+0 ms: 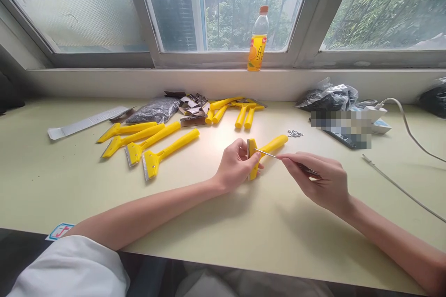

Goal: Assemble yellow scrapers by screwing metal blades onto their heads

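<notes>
Indoors, pale table (209, 222), windows behind, bottle (257, 51) on sill (174, 74)

Left hand (237, 166) gripping a yellow plastic scraper (275, 145), right hand (318, 178) holding a thin metal screwdriver (266, 153) to its head, four yellow bladed scrapers (170, 145) lying leftward on the pale table (216, 227)

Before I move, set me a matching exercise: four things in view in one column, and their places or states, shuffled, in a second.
Things
1. Drink bottle
2. Left hand
3. Right hand
4. Small silver pieces

Places or states
A. Holding a thin metal tool
B. Lying in a little heap on the table
C. Standing upright on the window ledge
D. Holding a yellow scraper near its blade end

Right pairs: 1-C, 2-D, 3-A, 4-B
</notes>
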The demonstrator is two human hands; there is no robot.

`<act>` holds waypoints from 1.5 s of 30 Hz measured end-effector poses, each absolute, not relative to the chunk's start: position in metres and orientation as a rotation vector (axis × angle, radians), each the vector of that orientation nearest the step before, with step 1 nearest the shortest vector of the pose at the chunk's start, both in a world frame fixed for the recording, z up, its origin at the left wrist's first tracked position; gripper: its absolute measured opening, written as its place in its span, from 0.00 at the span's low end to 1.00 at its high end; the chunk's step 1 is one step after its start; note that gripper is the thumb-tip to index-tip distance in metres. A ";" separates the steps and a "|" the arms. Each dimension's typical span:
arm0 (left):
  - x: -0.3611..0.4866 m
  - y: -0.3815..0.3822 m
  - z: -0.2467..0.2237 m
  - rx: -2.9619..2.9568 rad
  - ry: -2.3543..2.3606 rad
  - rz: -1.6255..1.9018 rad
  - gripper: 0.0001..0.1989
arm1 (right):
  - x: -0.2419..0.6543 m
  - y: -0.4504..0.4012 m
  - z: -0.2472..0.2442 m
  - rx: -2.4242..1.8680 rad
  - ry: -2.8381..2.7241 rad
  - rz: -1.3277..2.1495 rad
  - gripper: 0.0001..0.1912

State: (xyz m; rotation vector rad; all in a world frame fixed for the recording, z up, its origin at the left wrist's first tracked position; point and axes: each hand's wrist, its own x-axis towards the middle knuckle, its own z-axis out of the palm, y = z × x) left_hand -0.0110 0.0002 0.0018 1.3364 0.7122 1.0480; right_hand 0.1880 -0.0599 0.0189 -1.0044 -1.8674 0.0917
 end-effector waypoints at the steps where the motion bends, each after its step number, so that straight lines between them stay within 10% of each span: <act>1: -0.011 0.000 0.002 1.336 0.711 1.050 0.21 | 0.188 -0.060 0.019 -1.007 -1.871 0.092 0.10; 29: -0.014 0.010 0.001 1.368 0.787 1.100 0.22 | 0.201 -0.045 0.014 -1.197 -1.829 0.061 0.05; 40: -0.017 0.020 -0.002 1.533 0.864 1.145 0.18 | 0.190 -0.053 0.020 -1.455 -1.717 0.711 0.18; 45: -0.018 0.021 -0.003 1.558 0.859 1.143 0.18 | 0.198 -0.048 0.014 -1.353 -1.907 0.332 0.12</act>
